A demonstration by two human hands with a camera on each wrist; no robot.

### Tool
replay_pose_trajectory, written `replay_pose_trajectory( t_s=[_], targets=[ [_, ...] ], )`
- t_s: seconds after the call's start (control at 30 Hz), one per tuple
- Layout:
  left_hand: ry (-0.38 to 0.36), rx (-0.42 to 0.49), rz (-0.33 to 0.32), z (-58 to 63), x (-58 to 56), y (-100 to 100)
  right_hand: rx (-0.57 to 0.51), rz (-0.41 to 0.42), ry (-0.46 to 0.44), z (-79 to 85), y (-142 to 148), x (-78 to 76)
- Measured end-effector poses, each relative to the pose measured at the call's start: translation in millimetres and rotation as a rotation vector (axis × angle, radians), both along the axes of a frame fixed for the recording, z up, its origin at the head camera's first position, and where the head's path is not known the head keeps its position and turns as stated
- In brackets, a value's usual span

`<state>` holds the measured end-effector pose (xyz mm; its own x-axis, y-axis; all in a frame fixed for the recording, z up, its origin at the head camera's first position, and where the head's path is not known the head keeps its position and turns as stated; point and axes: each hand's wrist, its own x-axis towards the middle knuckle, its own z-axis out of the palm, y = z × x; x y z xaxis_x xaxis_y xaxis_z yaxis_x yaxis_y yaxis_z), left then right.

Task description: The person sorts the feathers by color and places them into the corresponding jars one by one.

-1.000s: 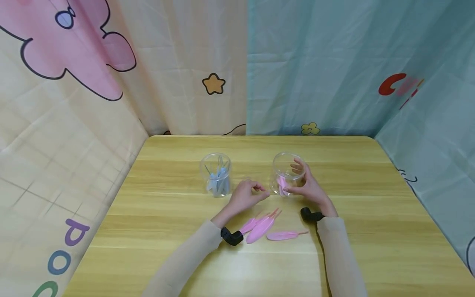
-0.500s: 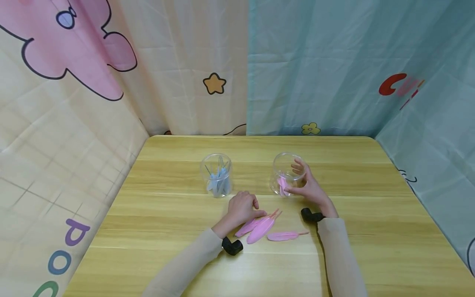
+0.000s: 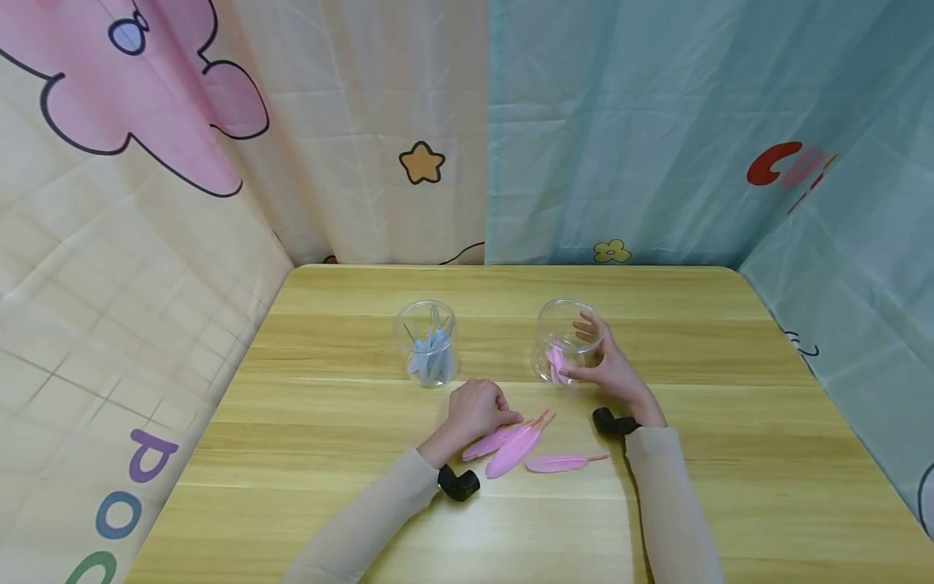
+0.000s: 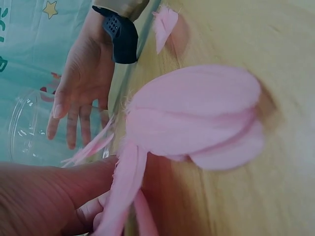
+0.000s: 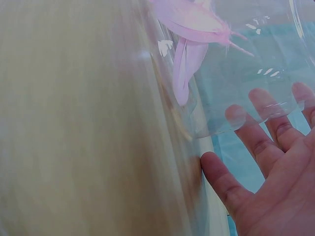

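My left hand is down at a small pile of pink feathers, thumb and fingers pinching at the quill end of one pink feather. The fingertips are partly hidden in the left wrist view. To the right, my right hand holds a clear cup upright on the table, thumb at the near side and fingers round the far side. Inside that cup lie a few pink feathers. A single pink feather lies apart, right of the pile.
A second clear cup stands at the left with blue-grey feathers in it. Both stand on a wooden table. Patterned curtains hang beyond its back edge and along the sides.
My left hand has moved back from beside the right cup, down and toward me, to the pile's quill ends. My right hand and both cups stay in place.
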<state>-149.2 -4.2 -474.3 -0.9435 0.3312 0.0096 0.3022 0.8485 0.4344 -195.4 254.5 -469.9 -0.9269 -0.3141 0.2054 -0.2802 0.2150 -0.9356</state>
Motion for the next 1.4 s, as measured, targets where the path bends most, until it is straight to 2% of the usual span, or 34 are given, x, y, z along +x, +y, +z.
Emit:
replay_pose_trajectory(
  t_s=[0.33, 0.57, 0.97, 1.2, 1.3, 1.4],
  targets=[
    [-0.079, 0.023, -0.01, 3.3, -2.8, -2.9, 0.005, -0.005, -0.022, 0.8, 0.3, 0.9],
    [-0.087, 0.034, -0.021, 7.3, -3.7, -3.4, 0.004, -0.004, -0.013, 2.0, 0.4, 0.5],
    [-0.091, 0.064, -0.055, 5.0, -5.9, -6.1, 0.017, -0.007, -0.005, 3.8, -0.3, 2.9],
    [-0.077, 0.23, -0.065, 9.9, -13.8, -11.3, 0.038, -0.013, -0.027, 7.6, -2.0, 5.1],
    [-0.068, 0.35, -0.045, 15.7, -18.8, -11.1, 0.032, -0.009, -0.027, 7.4, -1.9, 5.0],
    [-0.047, 0.513, -0.035, 26.1, -25.3, -6.1, 0.026, -0.007, -0.018, 6.1, -1.4, 4.7]
  ],
)
